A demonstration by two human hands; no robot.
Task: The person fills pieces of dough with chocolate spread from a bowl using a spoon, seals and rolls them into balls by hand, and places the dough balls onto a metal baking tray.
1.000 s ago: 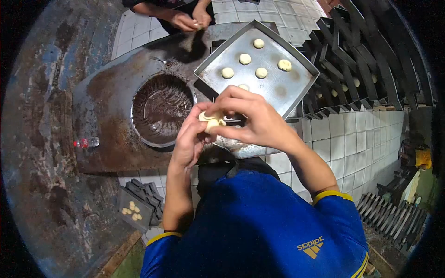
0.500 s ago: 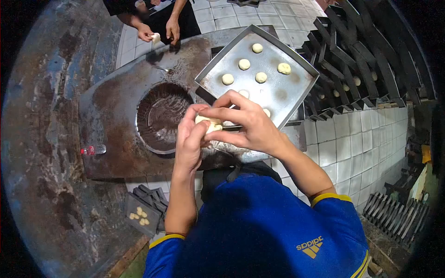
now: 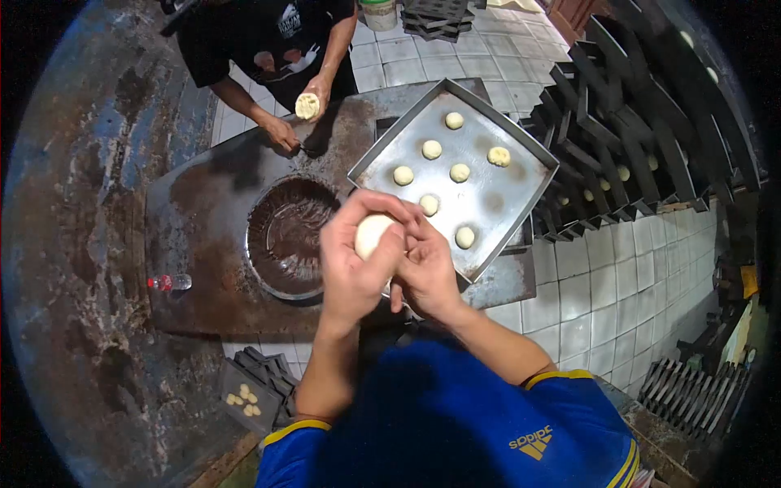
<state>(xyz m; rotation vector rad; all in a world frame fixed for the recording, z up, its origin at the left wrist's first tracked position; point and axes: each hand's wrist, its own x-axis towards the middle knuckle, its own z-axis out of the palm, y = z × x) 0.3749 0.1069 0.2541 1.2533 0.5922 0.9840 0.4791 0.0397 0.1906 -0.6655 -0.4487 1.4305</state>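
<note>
Dough ball (image 3: 373,235), pale cream, smooth and round, rests within the curled fingers of the left hand (image 3: 343,264), the thumb lying along its near side, as I watch remotely through the head view. The right hand (image 3: 429,272) is close beside it, fingers bent; from my seat I cannot tell whether they touch the dough. Ahead and right of both hands lies a square grey metal tray (image 3: 512,199) bearing small round cream pieces (image 3: 460,172); to their left is a dark round basin (image 3: 281,232). Beyond them, a co-worker's hand (image 3: 320,87) holds another cream piece (image 3: 307,106). I judge the ball light, soft and easily dented, so I'd cup its sides gently rather than pinch.
</note>
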